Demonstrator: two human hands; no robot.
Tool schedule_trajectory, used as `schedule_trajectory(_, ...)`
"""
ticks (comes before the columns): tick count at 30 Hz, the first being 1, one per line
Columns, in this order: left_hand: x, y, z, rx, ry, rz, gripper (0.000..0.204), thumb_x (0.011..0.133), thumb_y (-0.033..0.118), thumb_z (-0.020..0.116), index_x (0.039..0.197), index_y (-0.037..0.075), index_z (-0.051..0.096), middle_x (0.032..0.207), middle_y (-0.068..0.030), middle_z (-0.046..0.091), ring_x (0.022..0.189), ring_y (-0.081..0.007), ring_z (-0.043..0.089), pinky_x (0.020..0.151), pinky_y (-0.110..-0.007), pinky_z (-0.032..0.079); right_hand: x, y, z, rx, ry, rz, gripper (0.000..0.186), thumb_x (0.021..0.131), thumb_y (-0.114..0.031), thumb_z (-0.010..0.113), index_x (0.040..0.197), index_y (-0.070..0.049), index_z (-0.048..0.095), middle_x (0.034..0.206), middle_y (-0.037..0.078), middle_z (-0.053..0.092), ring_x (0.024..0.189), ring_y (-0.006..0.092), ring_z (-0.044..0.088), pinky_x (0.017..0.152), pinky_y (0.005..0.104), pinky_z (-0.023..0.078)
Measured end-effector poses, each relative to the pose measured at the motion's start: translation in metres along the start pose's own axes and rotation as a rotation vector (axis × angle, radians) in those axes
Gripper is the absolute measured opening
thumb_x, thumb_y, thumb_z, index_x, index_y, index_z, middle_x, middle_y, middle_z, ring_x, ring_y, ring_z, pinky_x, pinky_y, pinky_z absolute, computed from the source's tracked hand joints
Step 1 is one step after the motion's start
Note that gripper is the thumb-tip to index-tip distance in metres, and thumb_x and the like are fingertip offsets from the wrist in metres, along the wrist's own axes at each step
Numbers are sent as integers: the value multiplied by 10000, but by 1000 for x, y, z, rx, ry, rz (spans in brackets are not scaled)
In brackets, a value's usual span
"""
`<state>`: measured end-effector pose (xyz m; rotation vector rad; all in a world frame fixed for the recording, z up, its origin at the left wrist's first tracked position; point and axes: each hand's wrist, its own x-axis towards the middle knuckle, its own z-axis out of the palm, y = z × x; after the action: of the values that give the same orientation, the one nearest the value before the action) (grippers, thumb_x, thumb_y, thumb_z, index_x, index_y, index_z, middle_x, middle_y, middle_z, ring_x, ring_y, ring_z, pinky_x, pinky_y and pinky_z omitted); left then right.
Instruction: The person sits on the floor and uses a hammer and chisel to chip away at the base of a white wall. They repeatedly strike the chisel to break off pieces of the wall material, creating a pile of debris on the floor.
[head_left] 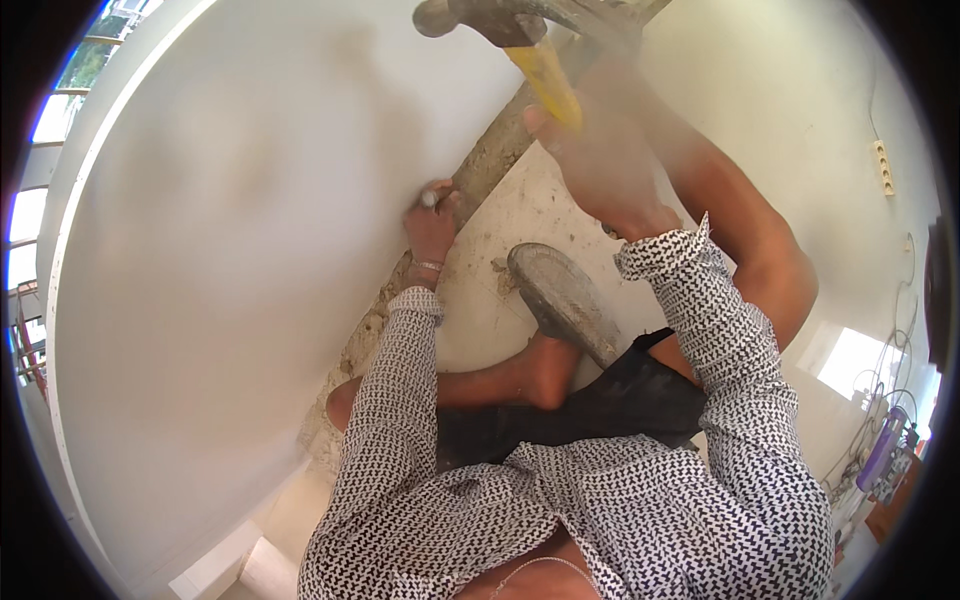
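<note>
My right hand (600, 170) is raised, gripping a claw hammer (545, 75) by its yellow and black handle; a haze blurs that part of the view. My left hand (432, 225) is closed round a short metal tool (430, 198), probably a chisel, its end pointing up. It sits low against the pale wall (230, 200), on a rough, chipped channel (500, 140) of broken mortar along the wall's foot. Beside my left hand lie small crumbs of rubble (500, 275) on the tiled floor (500, 210).
My bent bare legs (750, 230) and a dusty sandal (560, 300) are below my arms. A power strip (883, 168) is at the right, with tangled cables and a purple tube (882, 450) lower down. A barred window (60, 100) is at the far left.
</note>
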<state>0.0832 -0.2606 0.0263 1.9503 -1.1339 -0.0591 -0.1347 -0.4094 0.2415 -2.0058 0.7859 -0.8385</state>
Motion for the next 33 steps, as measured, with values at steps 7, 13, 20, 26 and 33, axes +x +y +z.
schedule_trajectory(7, 5, -12, 14, 124, -102, -29, 141, 920, 193, 676, 1046, 144, 716, 902, -83, 746, 756, -329, 693, 709, -412, 526, -3, 17, 11, 20, -11, 9, 379, 986, -365, 659, 908, 5, 645, 556, 116, 561, 471, 224, 547, 494, 366, 424)
schedule_trajectory(13, 11, -6, 21, 132, -151, -20, 130, 938, 184, 642, 1036, 104, 669, 897, -103, 751, 780, -346, 703, 730, -432, 534, 3, -13, 1, 54, 42, -70, 348, 979, -327, 672, 876, 2, 627, 587, 148, 586, 492, 283, 580, 500, 384, 436)
schedule_trajectory(20, 15, -16, 25, 471, -282, -26, 176, 938, 237, 649, 1038, 92, 645, 872, -121, 746, 802, -356, 715, 719, -459, 547, -37, 56, 50, -140, -287, -25, 289, 981, -264, 648, 934, 20, 627, 630, 208, 621, 592, 397, 652, 552, 472, 499)
schedule_trajectory(26, 10, -35, 36, 253, -113, 55, 241, 936, 281, 663, 1081, 89, 671, 735, -164, 693, 700, -401, 688, 656, -508, 543, -11, 17, 29, -159, -219, -65, 337, 995, -316, 607, 980, 21, 618, 654, 235, 626, 622, 431, 651, 584, 505, 515)
schedule_trajectory(33, 12, -37, 55, 403, -171, 100, 286, 932, 284, 669, 1131, 78, 665, 698, -182, 676, 678, -419, 681, 642, -528, 543, -27, 84, 56, -323, -420, 42, 339, 996, -333, 602, 963, 4, 609, 750, 246, 652, 683, 421, 668, 608, 510, 515)
